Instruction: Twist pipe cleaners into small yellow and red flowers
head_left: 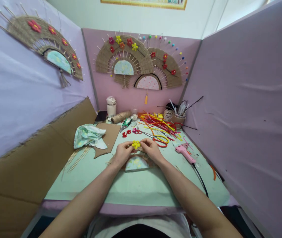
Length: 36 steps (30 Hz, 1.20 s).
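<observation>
Both hands meet over the middle of the pale green table. My left hand and my right hand pinch a small yellow pipe-cleaner flower between their fingertips. Just below the hands lies a woven fan piece with a light blue patterned centre, partly hidden by my wrists.
A pink glue gun with a black cord lies at the right. Behind are a heap of coloured pipe cleaners, scissors, red flowers, twine, a tool cup, cloth, cardboard and skewers. Finished fans hang on the walls.
</observation>
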Tool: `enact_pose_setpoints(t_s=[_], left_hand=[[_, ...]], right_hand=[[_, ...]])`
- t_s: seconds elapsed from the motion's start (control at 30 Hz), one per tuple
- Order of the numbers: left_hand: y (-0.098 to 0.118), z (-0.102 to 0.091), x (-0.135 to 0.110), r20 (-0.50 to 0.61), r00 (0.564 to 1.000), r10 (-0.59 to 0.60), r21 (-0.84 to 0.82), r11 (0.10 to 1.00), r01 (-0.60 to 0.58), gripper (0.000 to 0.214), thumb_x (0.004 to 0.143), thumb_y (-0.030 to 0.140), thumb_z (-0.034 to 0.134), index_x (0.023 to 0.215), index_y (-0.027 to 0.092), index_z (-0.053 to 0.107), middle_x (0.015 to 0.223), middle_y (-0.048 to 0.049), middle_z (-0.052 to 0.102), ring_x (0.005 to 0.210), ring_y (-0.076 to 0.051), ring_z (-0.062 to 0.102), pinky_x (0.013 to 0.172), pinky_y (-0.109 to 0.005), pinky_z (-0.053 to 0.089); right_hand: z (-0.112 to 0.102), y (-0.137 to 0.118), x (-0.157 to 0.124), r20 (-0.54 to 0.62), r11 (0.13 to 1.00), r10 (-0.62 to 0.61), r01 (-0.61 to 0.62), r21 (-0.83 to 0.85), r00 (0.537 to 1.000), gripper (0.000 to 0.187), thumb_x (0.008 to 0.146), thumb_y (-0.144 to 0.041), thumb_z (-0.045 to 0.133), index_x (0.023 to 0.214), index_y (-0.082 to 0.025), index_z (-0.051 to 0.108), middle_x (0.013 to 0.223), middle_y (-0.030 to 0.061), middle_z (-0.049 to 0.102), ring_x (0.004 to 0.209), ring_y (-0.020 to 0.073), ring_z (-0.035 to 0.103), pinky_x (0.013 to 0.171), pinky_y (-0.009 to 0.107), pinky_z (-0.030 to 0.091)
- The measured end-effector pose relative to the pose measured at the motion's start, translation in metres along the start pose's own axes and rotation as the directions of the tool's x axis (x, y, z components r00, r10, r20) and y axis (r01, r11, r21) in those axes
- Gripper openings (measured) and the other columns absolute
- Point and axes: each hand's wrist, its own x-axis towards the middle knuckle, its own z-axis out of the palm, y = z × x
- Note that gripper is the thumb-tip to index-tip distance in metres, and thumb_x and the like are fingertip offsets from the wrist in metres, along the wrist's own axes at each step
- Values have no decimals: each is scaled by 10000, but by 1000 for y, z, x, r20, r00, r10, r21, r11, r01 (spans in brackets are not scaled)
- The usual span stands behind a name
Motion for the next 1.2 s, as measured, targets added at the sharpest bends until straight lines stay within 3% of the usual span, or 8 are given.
enact_pose_setpoints(t_s=[0.13,0.23,0.33,0.57,0.8,1.1,1.2], left_hand=[[-2,-5,2,-123,956,265,272,936,-224,85,671,207,601,659,167,675,772,-23,566,770,-145,545,753,-268,437],[-4,-6,3,-176,942,287,310,924,-224,85,669,214,603,687,168,672,797,-21,526,790,-144,523,742,-261,435],[-4,-5,2,-173,947,269,286,934,-213,90,664,225,610,699,166,668,817,-27,517,800,-146,521,691,-245,442],[-3,-3,1,-121,962,246,251,945,-210,107,671,270,630,672,171,671,828,-34,527,826,-150,528,716,-239,455],[-5,-5,2,-36,953,300,324,906,-272,120,719,208,581,679,169,687,857,-43,542,844,-151,534,815,-279,429],[-4,-5,1,1,948,319,372,880,-296,139,718,162,565,694,181,701,890,-51,560,878,-169,532,833,-299,421],[-3,-6,2,-38,949,314,338,897,-284,123,709,174,578,709,183,701,895,-48,552,873,-165,536,790,-279,436]], right_hand=[[0,-6,-6,-106,949,-259,232,-213,960,136,804,-283,518,857,-178,587,787,29,566,664,132,514,630,264,439],[2,-7,-10,-46,857,-438,401,-323,898,111,817,-215,505,888,-194,588,841,46,550,685,136,511,648,276,453],[4,-2,-10,21,785,-528,498,-368,849,141,834,-196,499,937,-207,596,897,65,538,770,150,528,688,286,467],[3,2,-8,111,654,-573,534,-535,812,160,859,-244,501,863,-232,661,815,53,565,800,167,515,721,300,439],[0,-1,-9,169,585,-592,565,-582,788,218,881,-219,457,839,-225,671,796,52,587,768,162,495,688,288,415],[-1,1,-9,183,619,-572,568,-542,799,191,860,-183,483,805,-231,660,778,54,580,766,169,501,689,297,419],[0,-2,-9,128,688,-554,539,-486,823,166,857,-220,496,835,-236,660,814,55,590,801,171,524,721,309,433]])
